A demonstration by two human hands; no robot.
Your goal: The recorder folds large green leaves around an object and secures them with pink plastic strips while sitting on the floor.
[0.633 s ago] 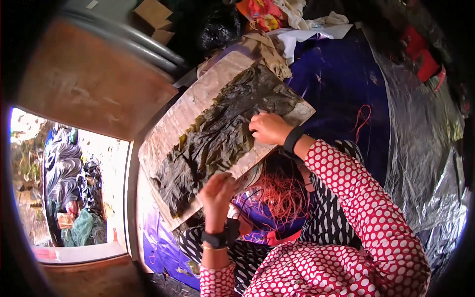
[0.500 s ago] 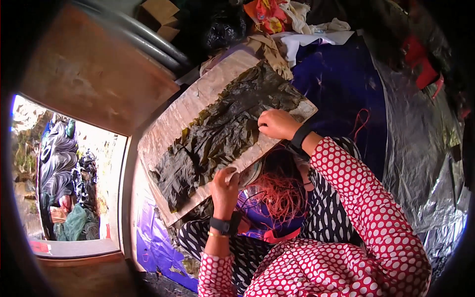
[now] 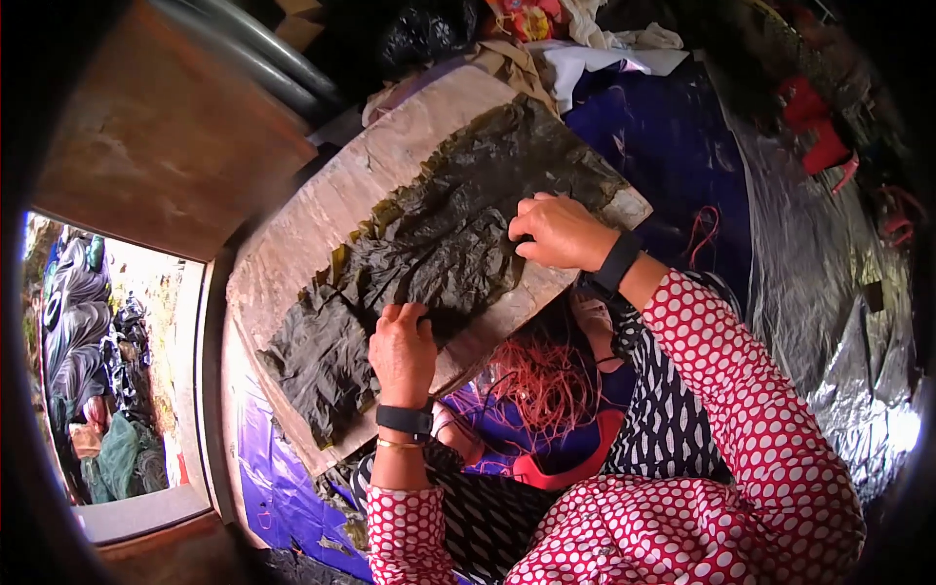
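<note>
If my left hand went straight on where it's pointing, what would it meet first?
Your left hand would likely meet the dark leafy layer on the board first; they may already touch.

this looks like a makeshift workshop corner: a pale rectangular wooden board (image 3: 317, 210) serves as worktop under dark, wrinkled, leafy sheets (image 3: 439, 263), beside a tangle of thin reddish string (image 3: 546, 390). glossy dark-blue plastic sheeting (image 3: 663, 146) and crinkled translucent grey plastic (image 3: 819, 292) lie around, with a shiny black plastic bag (image 3: 419, 34) and a brown wooden panel (image 3: 166, 136).
</note>
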